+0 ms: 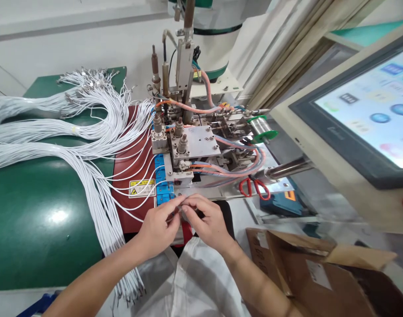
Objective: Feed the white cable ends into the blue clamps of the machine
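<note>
While the white cables (72, 152) fan in from the green table (49, 211) to the row of blue clips (164, 180), the person works just in front of the nearest clip. The left hand (160, 226) and the right hand (209, 222) meet there, thumbs and forefingers pinched close on a small piece (180, 207), too hidden to make out. One cable runs to the left hand and passes behind it, so the piece is probably that cable's end. The step in hand looks like fine fingertip work on this end, beside the machine (196, 143) and clear of its metal plate. The next move seems to call for a steady pinch, the piece turned the right way and lined up with the clip, without tugging the neighbouring cables.
</note>
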Demonstrator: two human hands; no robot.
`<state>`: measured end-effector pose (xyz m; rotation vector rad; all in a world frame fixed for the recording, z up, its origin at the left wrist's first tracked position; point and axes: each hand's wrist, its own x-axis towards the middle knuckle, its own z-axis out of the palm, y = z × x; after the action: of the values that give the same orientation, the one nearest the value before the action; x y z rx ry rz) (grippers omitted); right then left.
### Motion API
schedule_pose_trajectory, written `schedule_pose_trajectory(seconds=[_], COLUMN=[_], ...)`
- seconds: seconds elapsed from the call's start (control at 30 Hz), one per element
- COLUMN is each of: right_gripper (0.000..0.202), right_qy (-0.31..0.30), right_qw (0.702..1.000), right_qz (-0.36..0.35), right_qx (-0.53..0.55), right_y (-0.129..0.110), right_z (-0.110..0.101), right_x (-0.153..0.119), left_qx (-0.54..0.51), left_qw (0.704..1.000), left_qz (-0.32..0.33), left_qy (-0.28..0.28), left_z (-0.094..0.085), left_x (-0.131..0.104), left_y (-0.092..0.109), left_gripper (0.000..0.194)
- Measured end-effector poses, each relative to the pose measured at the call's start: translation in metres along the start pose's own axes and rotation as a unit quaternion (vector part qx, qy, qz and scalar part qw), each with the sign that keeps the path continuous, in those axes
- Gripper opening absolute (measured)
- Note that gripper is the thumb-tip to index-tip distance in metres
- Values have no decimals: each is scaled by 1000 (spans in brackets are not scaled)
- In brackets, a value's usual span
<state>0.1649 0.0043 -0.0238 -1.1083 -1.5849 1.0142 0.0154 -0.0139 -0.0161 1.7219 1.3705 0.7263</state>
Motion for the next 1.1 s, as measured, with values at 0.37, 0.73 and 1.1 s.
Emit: schedule_pose_trajectory(seconds=[0.37, 0.73, 1.1], right_gripper=[13, 9, 8], right_qy=[110, 128, 118], right_qw=[988, 991, 987], right_qz=[96, 28, 98], right_qx=[48, -38, 47], right_y=[15, -2, 4], right_z=[9, 18, 29], right_x=[-12, -12, -12], left_qx=[-45, -56, -117], left_qw=[998, 994, 986], left_qz=[-46, -43, -87], left_qy=[12, 80, 77], left_z=[-2, 0, 8], left_x=[3, 2, 0], left_y=[1, -4, -8], left_gripper=[26, 15, 13])
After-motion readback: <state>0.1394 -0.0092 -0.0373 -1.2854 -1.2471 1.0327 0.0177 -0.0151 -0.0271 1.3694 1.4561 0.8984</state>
